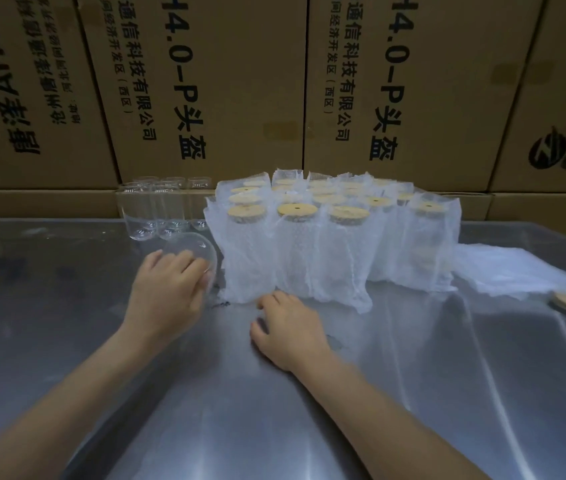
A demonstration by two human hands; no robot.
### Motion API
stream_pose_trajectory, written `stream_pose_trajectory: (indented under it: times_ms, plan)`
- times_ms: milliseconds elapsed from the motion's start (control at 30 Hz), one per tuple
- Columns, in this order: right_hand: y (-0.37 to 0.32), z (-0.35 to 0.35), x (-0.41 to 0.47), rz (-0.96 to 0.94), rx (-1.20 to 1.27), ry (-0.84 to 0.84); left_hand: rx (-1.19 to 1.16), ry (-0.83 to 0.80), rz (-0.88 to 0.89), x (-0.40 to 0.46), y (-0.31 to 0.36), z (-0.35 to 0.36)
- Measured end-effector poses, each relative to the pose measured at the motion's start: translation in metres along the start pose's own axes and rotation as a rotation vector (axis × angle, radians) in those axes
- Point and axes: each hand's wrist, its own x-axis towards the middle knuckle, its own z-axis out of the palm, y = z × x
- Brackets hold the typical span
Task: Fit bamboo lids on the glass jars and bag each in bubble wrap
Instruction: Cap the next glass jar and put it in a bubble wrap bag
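While the left hand (167,289) is curling its fingers around a tilted glass jar (193,252) beside the bagged jars (326,237) mid-bench, the right hand (290,327) is resting loose and empty; smooth glass could be slipping onto the steel bench (413,393).

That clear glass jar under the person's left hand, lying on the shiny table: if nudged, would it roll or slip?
Probably both. The glass jar seems to lie on its side, round wall down, so it would likely roll across the steel table. Smooth glass may slip under the left hand resting on it. It is probably rigid but breakable.
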Motion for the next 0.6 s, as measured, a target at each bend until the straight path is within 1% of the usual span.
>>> stream_pose_trajectory:
  times_ms: [67, 167, 233, 333, 467, 600]
  plan:
    - [0.0, -0.002, -0.006, 0.009, 0.012, 0.042, -0.032, 0.049, 0.02, -0.004, 0.019, -0.016]
    - [-0.002, -0.006, -0.022, -0.019, 0.091, 0.056, -0.086, 0.097, 0.054, -0.008, 0.049, -0.035]
    - [-0.003, -0.012, -0.034, -0.054, 0.182, 0.096, -0.132, 0.132, 0.079, -0.008, 0.066, -0.046]
    - [-0.002, -0.025, -0.05, 0.003, 0.367, 0.164, -0.235, 0.199, 0.074, -0.003, 0.088, -0.058]
    - [0.007, -0.04, -0.065, 0.085, 0.549, 0.196, -0.438, 0.204, -0.001, 0.008, 0.122, -0.064]
    - [0.023, -0.05, -0.074, 0.19, 0.666, 0.29, -0.761, 0.152, -0.123, 0.019, 0.155, -0.054]
